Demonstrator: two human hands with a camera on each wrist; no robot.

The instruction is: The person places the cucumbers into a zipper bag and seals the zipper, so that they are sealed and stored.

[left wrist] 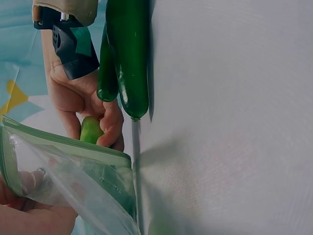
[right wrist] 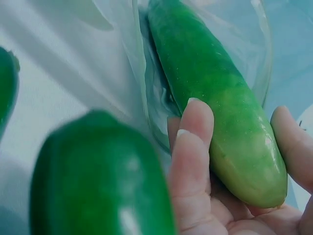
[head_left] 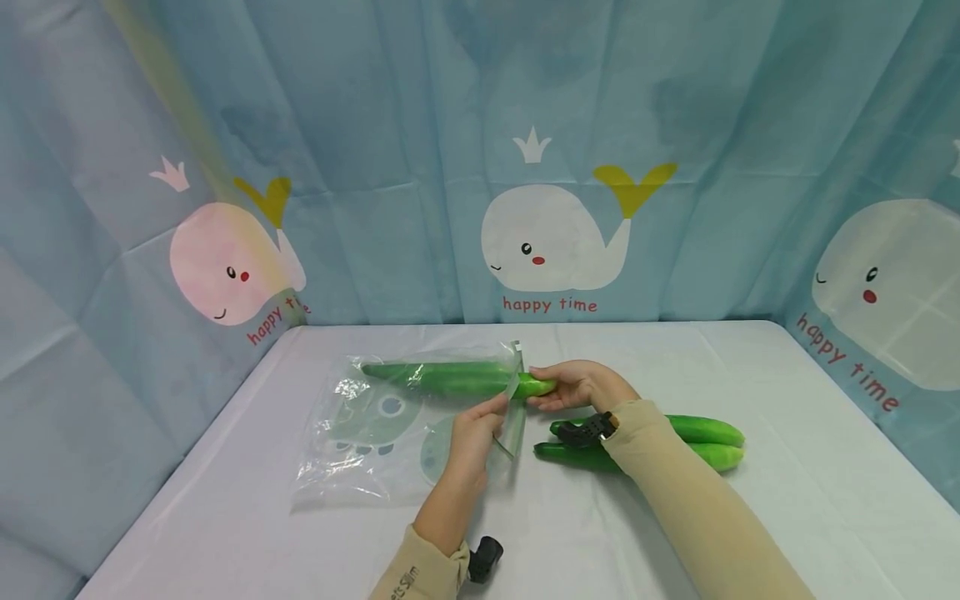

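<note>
A clear zip bag (head_left: 322,483) printed with a pale green cartoon lies on the table, its mouth facing right. My left hand (head_left: 472,433) pinches the near side of that mouth and holds it apart. Most of a long green cucumber (head_left: 450,377) lies inside the bag. Its light-green end sticks out, and my right hand (head_left: 576,385) grips it between thumb and fingers. The right wrist view shows the thumb and fingers on opposite sides of this cucumber (right wrist: 220,107). In the left wrist view the bag's green zip edge (left wrist: 68,142) stands raised around it.
Two more cucumbers, a far one (head_left: 705,429) and a near one (head_left: 716,456), lie side by side under my right forearm. The white table (head_left: 225,550) is backed by a blue curtain (head_left: 375,250) with whale prints.
</note>
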